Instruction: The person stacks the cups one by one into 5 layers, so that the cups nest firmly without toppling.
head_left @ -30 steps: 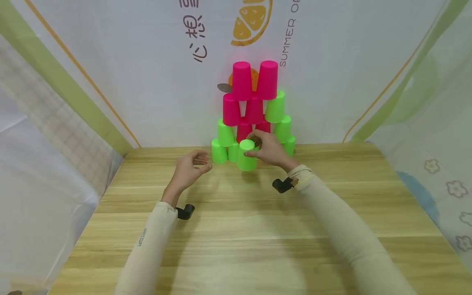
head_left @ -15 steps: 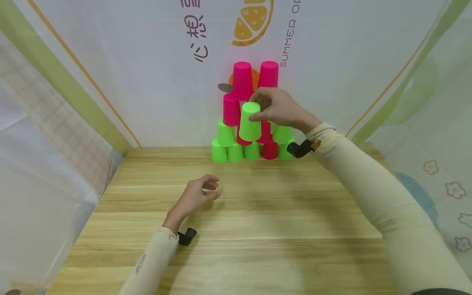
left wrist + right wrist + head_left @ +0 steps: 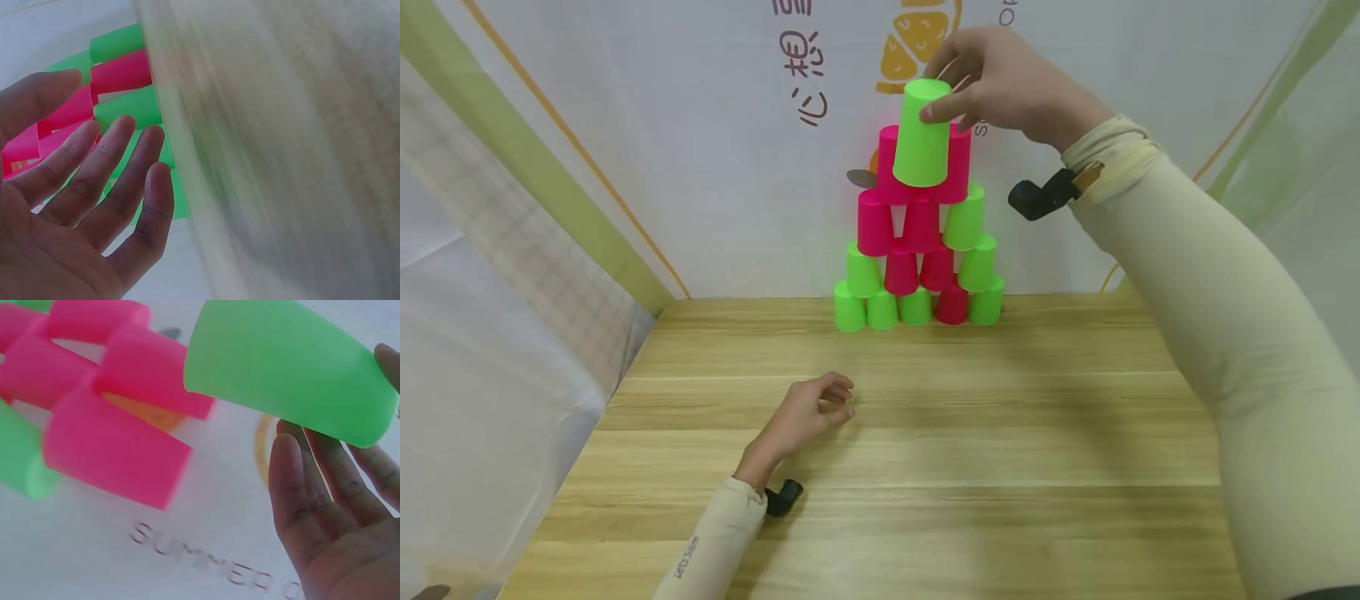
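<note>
A green plastic cup (image 3: 922,137), mouth down, is pinched near its closed end between the thumb and fingers of my right hand (image 3: 1018,87). It hangs in front of the two top pink cups (image 3: 961,167) of a cup pyramid, hiding part of them. In the right wrist view, a gap shows between the held cup (image 3: 281,369) and the pink cup (image 3: 115,450). Below the top pair, pink cups (image 3: 875,223) and green cups (image 3: 976,265) stand mouth down in stepped rows. My left hand (image 3: 805,412) hovers over the table with fingers loosely bent, holding nothing.
The wooden table (image 3: 910,517) runs back to a white cloth backdrop (image 3: 737,183) printed with orange fruit and lettering. The pyramid stands close to this cloth at the table's far edge. Light cloths (image 3: 482,350) hang along both sides.
My right hand has lifted the green cup from low in front of the pyramid up to the top pink cups. My left hand has drawn back toward me, away from the pyramid.
</note>
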{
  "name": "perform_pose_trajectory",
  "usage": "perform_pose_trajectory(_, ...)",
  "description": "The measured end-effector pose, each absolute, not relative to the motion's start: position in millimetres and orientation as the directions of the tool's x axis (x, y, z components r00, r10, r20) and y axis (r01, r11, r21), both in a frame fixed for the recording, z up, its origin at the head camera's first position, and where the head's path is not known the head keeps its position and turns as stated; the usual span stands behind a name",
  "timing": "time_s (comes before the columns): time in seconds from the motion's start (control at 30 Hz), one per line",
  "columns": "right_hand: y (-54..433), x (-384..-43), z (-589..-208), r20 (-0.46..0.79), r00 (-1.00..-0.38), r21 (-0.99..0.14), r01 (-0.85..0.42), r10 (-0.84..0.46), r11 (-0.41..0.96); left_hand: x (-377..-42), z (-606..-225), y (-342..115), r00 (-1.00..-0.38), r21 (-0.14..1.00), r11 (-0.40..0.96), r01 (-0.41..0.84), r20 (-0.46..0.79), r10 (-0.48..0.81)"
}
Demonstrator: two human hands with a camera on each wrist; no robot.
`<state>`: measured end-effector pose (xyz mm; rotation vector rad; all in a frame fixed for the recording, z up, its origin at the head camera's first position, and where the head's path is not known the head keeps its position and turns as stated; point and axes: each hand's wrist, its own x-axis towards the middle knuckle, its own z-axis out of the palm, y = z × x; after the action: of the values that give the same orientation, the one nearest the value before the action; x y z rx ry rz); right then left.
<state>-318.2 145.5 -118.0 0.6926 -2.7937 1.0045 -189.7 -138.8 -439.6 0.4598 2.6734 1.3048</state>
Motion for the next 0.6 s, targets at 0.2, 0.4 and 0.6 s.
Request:
perform_pose_trajectory(0.2, 141.7, -327.9, -96.3, 0.242, -0.918, -0.581, -0.397, -0.315, 0.71, -187.4, -438.7, -135.7, -0.943, 0.789, 0.573, 0.221, 0.023, 0.333)
perform_pose_trajectory(0.4, 136.0, -337.7, -89.6, 0.243, -0.935, -0.634, -0.355, -0.259, 0.687, -186.5, -440.1, -135.5, -0.942, 0.787, 0.576, 0.222, 0.021, 0.335)
perform_pose_trajectory(0.6, 128.9, -346.0, -92.0, 0.279, -0.941, -0.597, -0.325, -0.191, 0.733, -184.4, -442.6, -134.0, -0.942, 0.794, 0.566, 0.222, 0.024, 0.335)
